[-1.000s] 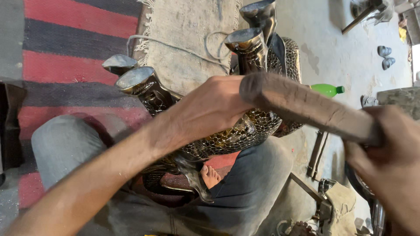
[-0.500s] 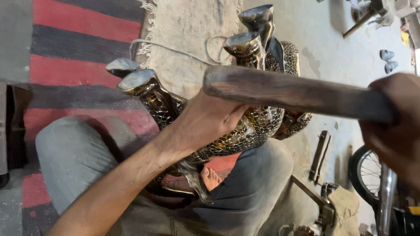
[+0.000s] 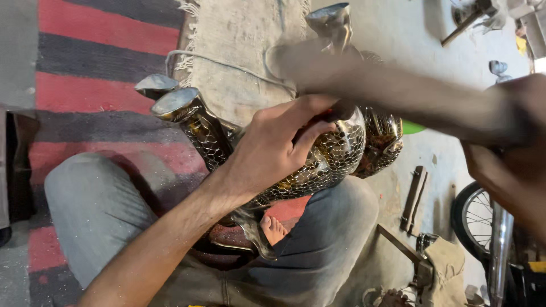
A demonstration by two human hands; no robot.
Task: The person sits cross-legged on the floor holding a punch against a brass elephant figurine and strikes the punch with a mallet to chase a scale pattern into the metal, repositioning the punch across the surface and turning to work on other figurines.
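A brass vase [image 3: 318, 165] with a net-like engraved pattern lies across my lap, its flared mouth [image 3: 173, 102] pointing left. My left hand [image 3: 273, 148] rests on its rounded body, fingers pinching a small dark tool against the metal. My right hand [image 3: 512, 148] grips the end of a long wooden mallet [image 3: 387, 85], which is blurred and hangs just above the vase. More vases of the same kind [image 3: 381, 136] stand behind, one with its rim [image 3: 330, 17] at the top.
I sit cross-legged in grey trousers [image 3: 96, 204] with a bare foot [image 3: 273, 227] showing, on a red and black striped rug [image 3: 96, 45] and a beige mat. Metal bars [image 3: 412, 196], a bicycle wheel [image 3: 472, 219] and a white cord [image 3: 227, 65] lie around.
The mallet has swung from low beside the vase up and leftward, then dipped closer over it. My left hand slid along the vase body and now pinches a small tool.
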